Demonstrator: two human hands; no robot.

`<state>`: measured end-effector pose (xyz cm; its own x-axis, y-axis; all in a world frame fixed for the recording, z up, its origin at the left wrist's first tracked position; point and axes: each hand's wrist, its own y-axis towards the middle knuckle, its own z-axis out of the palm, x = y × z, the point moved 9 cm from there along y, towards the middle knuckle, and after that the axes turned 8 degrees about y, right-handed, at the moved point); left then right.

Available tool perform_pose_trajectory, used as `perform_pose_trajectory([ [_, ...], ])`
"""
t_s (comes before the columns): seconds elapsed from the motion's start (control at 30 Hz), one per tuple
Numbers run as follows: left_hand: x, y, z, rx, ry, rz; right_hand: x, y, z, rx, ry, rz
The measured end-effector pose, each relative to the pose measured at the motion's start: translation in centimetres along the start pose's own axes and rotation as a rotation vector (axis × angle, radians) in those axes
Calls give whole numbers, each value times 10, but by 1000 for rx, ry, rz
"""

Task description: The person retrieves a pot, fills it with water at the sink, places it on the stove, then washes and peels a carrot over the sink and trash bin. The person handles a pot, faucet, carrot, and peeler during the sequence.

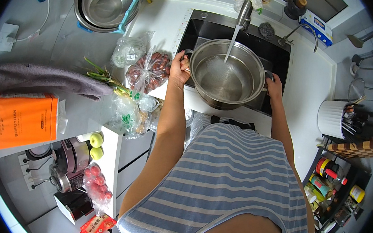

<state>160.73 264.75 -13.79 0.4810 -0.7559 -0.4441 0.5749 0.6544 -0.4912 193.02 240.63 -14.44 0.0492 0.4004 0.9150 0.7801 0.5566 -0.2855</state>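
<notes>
Both my hands grip a two-handled stainless steel pot [200,84] over the black sink [195,31]. My left hand [180,68] is closed around the pot's left handle, and my right hand [274,86] holds the right one. Water [232,43] runs from the faucet [245,14] into the pot and foams where it lands. Some water covers the pot's bottom; its depth is hard to judge. The pot hides much of the basin.
Left of the sink lie a plastic bag of dark red fruit [147,72], another clear bag [128,51] and spring onions [105,75]. Steel bowls [108,6] stand beyond. A steel scrubber [266,30] and a slim second tap [299,31] are at the sink's right rim.
</notes>
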Motion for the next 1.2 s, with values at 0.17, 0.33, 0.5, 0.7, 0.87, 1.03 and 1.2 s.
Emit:
perform_pose_trajectory([
  [0.17,0,0,1,-8,-12,2,-2,1,-1,1,-13,-2],
  [0.33,0,0,2,12,-26,-1,5,-4,1,8,20,27],
  [0.5,1,-1,3,32,-19,-6,7,-6,1,-4,-4,33],
  [0.7,1,-2,5,16,-19,-4,1,0,-1,-6,-4,-12],
  [0.87,1,-3,2,14,-18,-5,-2,1,0,-7,-19,16],
  [1.03,1,-6,2,-7,-15,-2,0,-3,1,5,-11,40],
  [1.2,3,-1,1,1,-38,-27,-3,6,-4,-35,-34,-71],
])
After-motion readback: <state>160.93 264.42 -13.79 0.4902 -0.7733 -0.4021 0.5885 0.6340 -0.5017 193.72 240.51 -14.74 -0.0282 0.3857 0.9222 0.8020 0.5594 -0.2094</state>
